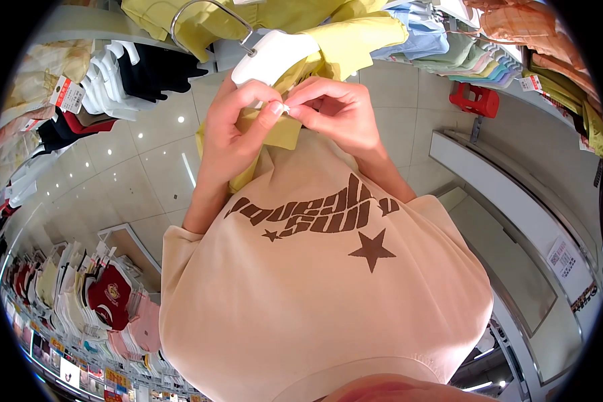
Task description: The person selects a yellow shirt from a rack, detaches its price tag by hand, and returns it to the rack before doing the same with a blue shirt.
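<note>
My left hand (236, 124) and my right hand (342, 112) meet in front of my chest, fingertips almost touching. Each is closed in a pinch on a small white piece (286, 108), too small to identify. Just beyond my hands hangs a white hanger (275, 55) with a metal hook. A yellow garment (345, 40) is draped over the hanger's shoulder; more yellow cloth shows below my left hand. My fingers partly hide the garment's middle.
Clothes racks surround me: white and black garments (117, 77) at left, pale folded-looking clothes (476, 60) at right, shirts (110, 295) at lower left. A red stool (474, 100) stands on the tiled floor (124, 171). A long white fixture (509, 194) runs along the right.
</note>
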Tool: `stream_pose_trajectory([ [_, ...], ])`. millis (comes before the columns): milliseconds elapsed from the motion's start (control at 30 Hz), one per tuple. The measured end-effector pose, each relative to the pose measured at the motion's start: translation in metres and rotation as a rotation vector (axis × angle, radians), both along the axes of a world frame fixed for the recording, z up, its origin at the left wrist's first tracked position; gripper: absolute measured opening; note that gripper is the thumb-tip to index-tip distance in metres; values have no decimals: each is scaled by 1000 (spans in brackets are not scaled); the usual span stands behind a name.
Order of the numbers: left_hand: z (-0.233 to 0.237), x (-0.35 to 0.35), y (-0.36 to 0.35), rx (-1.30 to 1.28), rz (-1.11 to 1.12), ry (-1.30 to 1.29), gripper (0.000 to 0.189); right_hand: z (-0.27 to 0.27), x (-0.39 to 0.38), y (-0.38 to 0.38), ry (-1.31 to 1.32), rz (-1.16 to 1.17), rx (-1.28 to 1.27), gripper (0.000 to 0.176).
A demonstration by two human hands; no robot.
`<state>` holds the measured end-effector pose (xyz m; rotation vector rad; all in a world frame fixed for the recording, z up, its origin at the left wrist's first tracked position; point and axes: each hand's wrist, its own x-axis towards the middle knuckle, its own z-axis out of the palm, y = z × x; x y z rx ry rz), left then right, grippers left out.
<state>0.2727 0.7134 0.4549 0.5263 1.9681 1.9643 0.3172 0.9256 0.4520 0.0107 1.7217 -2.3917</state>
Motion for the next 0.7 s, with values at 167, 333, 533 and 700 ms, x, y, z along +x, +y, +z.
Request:
stream_pose_trajectory([
  [167,0,-1,0,4,7,-1,3,-1,0,1,-6,12,8,16],
  [333,2,-1,0,-49,-10,42,3,0,-1,3,-21,28,22,15],
  [533,-1,-3,0,-61,-17,102,3,0,-2,2,-35,18,42,15],
  [700,0,-3,-1,-34,5,42,2,-3,-4,3,63,8,59,29],
])
